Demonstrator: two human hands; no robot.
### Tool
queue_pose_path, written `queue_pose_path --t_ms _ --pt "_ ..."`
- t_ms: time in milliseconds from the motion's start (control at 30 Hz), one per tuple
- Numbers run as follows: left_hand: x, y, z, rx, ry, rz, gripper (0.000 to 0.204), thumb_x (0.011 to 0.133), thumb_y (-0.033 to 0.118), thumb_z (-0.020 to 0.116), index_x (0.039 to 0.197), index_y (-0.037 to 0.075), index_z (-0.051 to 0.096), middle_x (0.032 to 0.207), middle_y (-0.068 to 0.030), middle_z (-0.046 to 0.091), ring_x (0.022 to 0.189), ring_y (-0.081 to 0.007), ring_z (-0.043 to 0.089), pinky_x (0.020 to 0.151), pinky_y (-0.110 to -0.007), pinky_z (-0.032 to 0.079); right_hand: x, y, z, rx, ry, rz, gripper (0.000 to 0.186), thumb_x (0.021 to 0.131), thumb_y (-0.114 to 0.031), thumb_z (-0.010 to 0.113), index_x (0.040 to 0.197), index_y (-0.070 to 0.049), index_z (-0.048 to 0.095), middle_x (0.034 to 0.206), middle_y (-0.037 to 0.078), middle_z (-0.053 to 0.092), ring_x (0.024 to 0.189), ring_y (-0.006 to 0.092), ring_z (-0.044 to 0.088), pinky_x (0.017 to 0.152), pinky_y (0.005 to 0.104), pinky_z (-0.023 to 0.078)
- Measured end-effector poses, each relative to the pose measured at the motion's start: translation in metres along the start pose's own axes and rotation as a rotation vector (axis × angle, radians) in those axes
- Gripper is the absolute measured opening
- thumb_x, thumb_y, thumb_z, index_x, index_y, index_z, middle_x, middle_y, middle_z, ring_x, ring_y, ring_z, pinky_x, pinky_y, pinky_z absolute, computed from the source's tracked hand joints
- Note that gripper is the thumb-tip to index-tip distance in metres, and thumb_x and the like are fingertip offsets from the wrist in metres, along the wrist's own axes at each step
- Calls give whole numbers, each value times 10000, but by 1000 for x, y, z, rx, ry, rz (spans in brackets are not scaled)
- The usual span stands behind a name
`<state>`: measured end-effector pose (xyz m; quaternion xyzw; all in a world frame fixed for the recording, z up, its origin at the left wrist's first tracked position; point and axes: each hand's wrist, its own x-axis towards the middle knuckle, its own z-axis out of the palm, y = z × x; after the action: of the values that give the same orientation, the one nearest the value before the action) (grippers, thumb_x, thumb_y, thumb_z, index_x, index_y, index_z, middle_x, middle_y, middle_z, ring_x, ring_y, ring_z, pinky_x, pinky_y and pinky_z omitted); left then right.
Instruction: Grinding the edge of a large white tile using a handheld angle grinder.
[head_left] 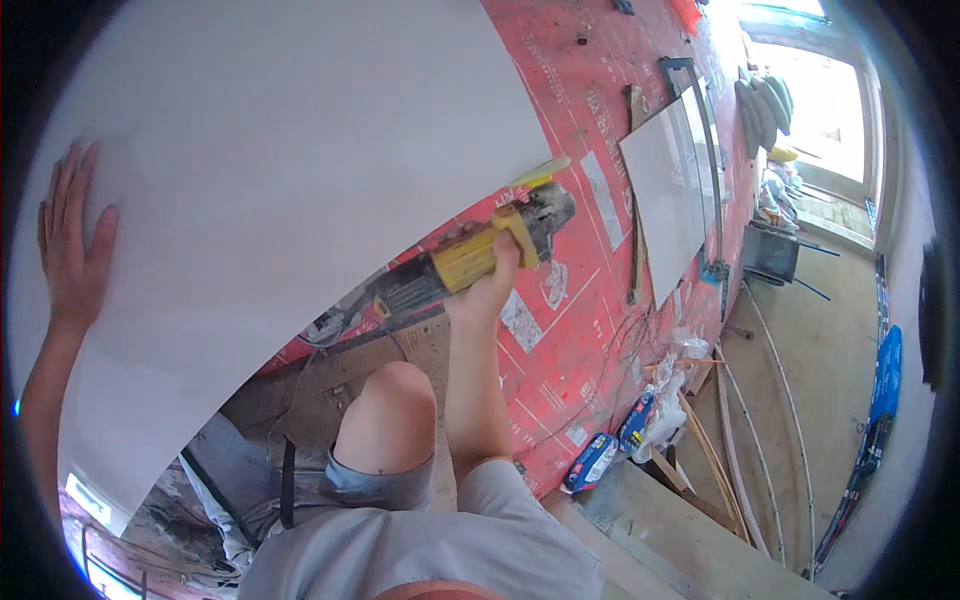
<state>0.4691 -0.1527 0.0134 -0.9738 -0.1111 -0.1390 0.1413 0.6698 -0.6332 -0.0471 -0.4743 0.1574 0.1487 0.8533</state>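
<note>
A large, smooth white panel [280, 150] fills the upper left. My left hand [78, 240] lies flat on its left part, fingers stretched out. At the panel's near right edge, my right hand [487, 285] is wrapped round the yellow body of a dusty yellow-and-black angle grinder [462, 262]. The grinder's dark head points to the right, and a yellowish rim [543, 172] shows beside the panel's edge. Whether the disc touches the panel or turns, I cannot tell.
Red printed sheeting [560, 350] lies beneath the panel. A smaller white panel [660, 190] with a dark-framed tool lies to the right. Blue packages [592, 462], wood strips, long thin rods [785, 400] and a dark bin [770, 255] are farther right. My bare knee [390, 420] is below the grinder.
</note>
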Motion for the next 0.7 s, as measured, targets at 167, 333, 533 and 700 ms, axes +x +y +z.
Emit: queue_pose_path --t_ms 167,333,533,700 --pt "-1 1 1 -25 -24 -52 639 1065 536 414 1618 226 338 1682 -41 313 1557 -295 264 1268 -524 155 -4 4 2 -27 25 -64 365 945 -414 671 1108 -91 631 956 89 686 853 279 683 747 467 581" --pt "-2 1 1 -66 35 8 639 1061 540 432 1611 224 353 1679 -42 317 1556 -300 263 1268 -525 154 3 4 5 24 35 -65 344 952 -383 672 1143 -103 615 949 94 681 867 282 689 726 474 591" --pt "1 1 3 -77 4 -20 650 1049 554 453 1601 221 373 1675 -49 323 1552 -325 259 1258 -552 155 15 -11 -11 40 47 -147 332 945 -311 691 1173 -94 588 904 105 668 810 283 692 685 474 601" --pt "1 -1 10 -82 -46 -65 662 1039 554 479 1595 207 387 1674 -60 326 1550 -332 260 1245 -568 161 -33 -29 -37 55 64 -177 296 923 -196 717 1157 -57 601 857 109 669 733 261 693 639 428 595"
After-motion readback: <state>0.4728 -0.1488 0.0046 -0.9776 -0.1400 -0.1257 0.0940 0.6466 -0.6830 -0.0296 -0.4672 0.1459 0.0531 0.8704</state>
